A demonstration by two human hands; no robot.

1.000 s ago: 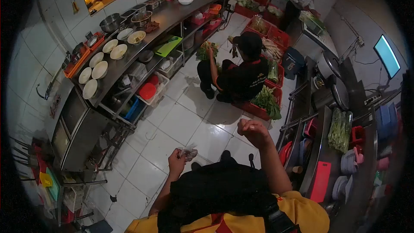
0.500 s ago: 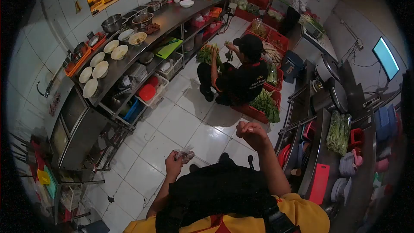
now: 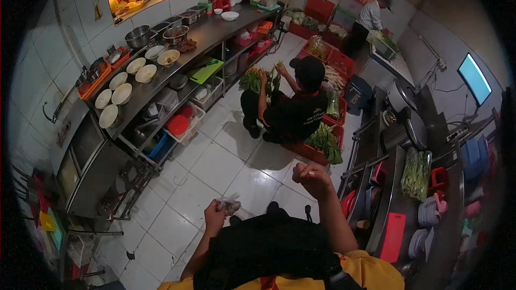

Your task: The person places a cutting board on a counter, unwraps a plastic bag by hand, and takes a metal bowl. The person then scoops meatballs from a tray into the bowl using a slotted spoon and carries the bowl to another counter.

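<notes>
A small clear plastic bag (image 3: 231, 203) with something brownish inside is gripped in my left hand (image 3: 215, 217), low in front of my body. My right hand (image 3: 313, 179) is raised at the right with its fingers curled closed; whether anything small sits inside them is hidden. It touches nothing else that I can see. Beneath both hands lies the white tiled floor (image 3: 201, 156). In the picture, the red crate of leafy greens (image 3: 324, 142) appears just above my right hand, well beyond it.
Ahead, a person in a black cap (image 3: 301, 99) sits low, handling leafy greens. Bowls (image 3: 122, 94) line the steel counter (image 3: 188, 56) on the left. To the right, a steel shelf holds a red board (image 3: 393, 237) and bagged green vegetables (image 3: 416, 173). Another person (image 3: 371, 19) stands far back.
My view has shifted slightly. Both my hands keep nearly the same pose, the bag still in the left. The seated person's hands have moved closer around the greens.
</notes>
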